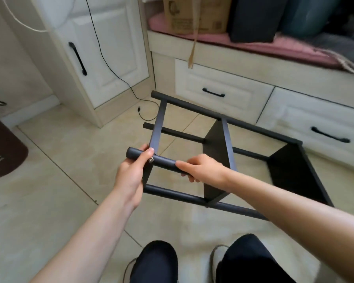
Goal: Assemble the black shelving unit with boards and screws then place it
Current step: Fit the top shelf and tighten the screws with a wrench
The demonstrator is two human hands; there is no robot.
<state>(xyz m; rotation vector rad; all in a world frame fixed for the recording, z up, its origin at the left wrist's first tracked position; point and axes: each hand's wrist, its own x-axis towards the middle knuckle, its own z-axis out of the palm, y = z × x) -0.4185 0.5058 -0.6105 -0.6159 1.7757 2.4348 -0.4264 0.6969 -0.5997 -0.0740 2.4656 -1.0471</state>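
our hands, left hand (131,172) and right hand (202,170), grip the near post (164,161). the shelving unit (219,152) lies tipped, long axis toward three o'clock, left hand nearer its open end.

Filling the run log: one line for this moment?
phase: assembly | left hand: grips tube | right hand: grips tube | screw: in | shelving unit: on its side

Tiled floor (49,201); brown mat (2,148); black cable (143,113)
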